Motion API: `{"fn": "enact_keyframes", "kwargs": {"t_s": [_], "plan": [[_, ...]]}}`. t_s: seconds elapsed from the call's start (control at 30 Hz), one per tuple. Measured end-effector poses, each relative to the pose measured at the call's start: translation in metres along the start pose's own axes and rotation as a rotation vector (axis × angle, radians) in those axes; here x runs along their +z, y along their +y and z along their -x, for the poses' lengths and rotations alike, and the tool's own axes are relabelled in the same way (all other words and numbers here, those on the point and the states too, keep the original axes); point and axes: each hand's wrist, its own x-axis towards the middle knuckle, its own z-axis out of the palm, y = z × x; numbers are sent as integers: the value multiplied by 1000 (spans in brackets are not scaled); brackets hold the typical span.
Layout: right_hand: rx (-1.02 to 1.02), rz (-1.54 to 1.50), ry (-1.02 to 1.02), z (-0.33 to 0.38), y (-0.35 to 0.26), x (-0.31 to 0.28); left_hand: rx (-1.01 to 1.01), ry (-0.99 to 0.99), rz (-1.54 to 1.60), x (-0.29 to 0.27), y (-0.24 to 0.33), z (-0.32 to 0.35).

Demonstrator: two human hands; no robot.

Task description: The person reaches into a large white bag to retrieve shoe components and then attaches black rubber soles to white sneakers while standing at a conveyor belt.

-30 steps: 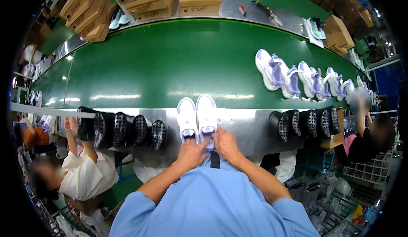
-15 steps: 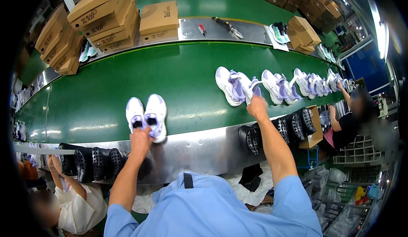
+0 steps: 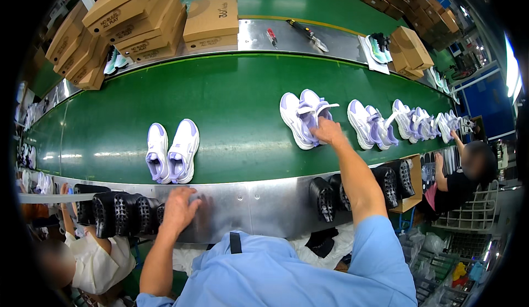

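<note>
Two pairs of white and lilac sneakers are nearest me on the green belt (image 3: 237, 125). The left pair (image 3: 184, 144) stands side by side, toes pointing away, with nothing touching it. Just below it, over the metal edge, my left hand (image 3: 179, 209) is open, fingers spread and holding nothing. Farther right, my right hand (image 3: 329, 133) grips the heel end of the right-hand sneaker (image 3: 313, 100) in a pair with raised tongues. Its partner sneaker (image 3: 291, 114) leans close on the left. My fingertips are partly hidden at the shoe opening.
More sneaker pairs (image 3: 361, 122) line the belt to the right, where a co-worker's hand (image 3: 455, 135) reaches in. Black studded shoe forms (image 3: 322, 197) line the near metal ledge. Shoe boxes (image 3: 211, 23), a red-handled tool (image 3: 271, 36) and a black-handled tool (image 3: 303, 30) lie across the belt.
My left hand has let go of the left pair and drawn back toward me. That pair has shifted left. The right-hand sneaker under my right hand has moved up against its partner.
</note>
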Motion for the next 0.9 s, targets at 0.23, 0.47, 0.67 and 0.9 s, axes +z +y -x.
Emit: {"fn": "enact_keyframes", "kwargs": {"t_s": [0.23,0.47,0.67,0.9], "plan": [[165,-56,-157,22,-96,-30,125,-68,170,19,59,8],[-26,-46,-297,154,-223,-36,-42,13,604,39,63,-40],[-66,-145,-92,237,-267,35,-207,-72,1098,4,51,-47],[-99,-386,129,294,-291,82,360,-109,-222,20,79,-31]]}}
